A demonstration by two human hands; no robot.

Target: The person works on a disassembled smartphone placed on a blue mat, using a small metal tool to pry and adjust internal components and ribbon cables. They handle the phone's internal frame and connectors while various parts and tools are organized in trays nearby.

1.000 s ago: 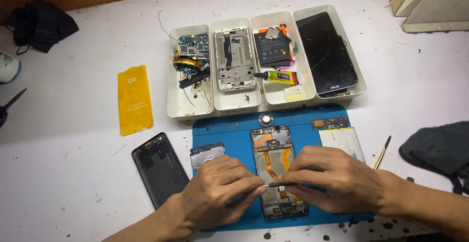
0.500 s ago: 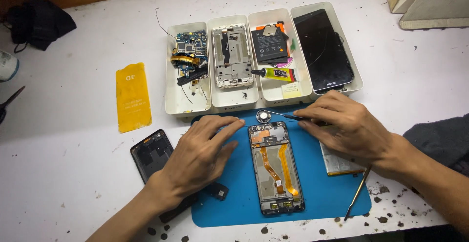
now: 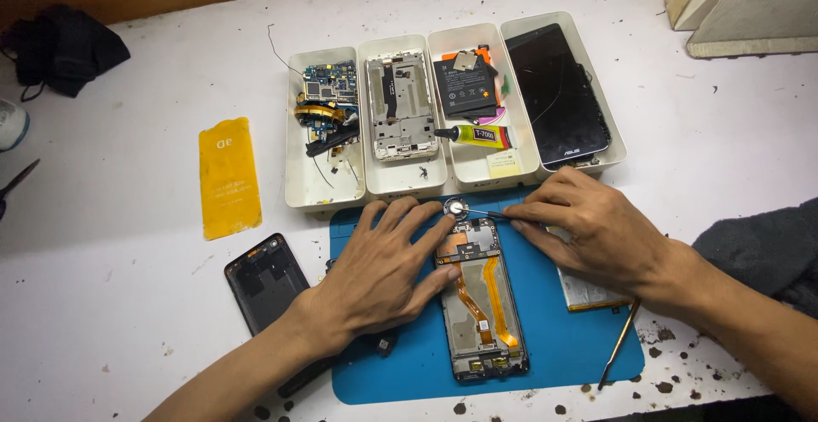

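The opened phone frame [image 3: 479, 303] lies on the blue mat [image 3: 579, 345]. Since half a second ago, the left hand [image 3: 383, 269] has slid closer, fingers spread flat, thumb touching its left edge. The right hand [image 3: 596, 230] pinches thin tweezers [image 3: 481, 212] above its top. Beyond the mat, four white trays [image 3: 298, 175] hold boards, battery, glue and a dark phone.

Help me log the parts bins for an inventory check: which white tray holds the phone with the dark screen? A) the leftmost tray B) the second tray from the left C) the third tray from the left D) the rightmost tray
D: the phone with the dark screen lies in the rightmost white tray, while the leftmost tray holds a circuit board.
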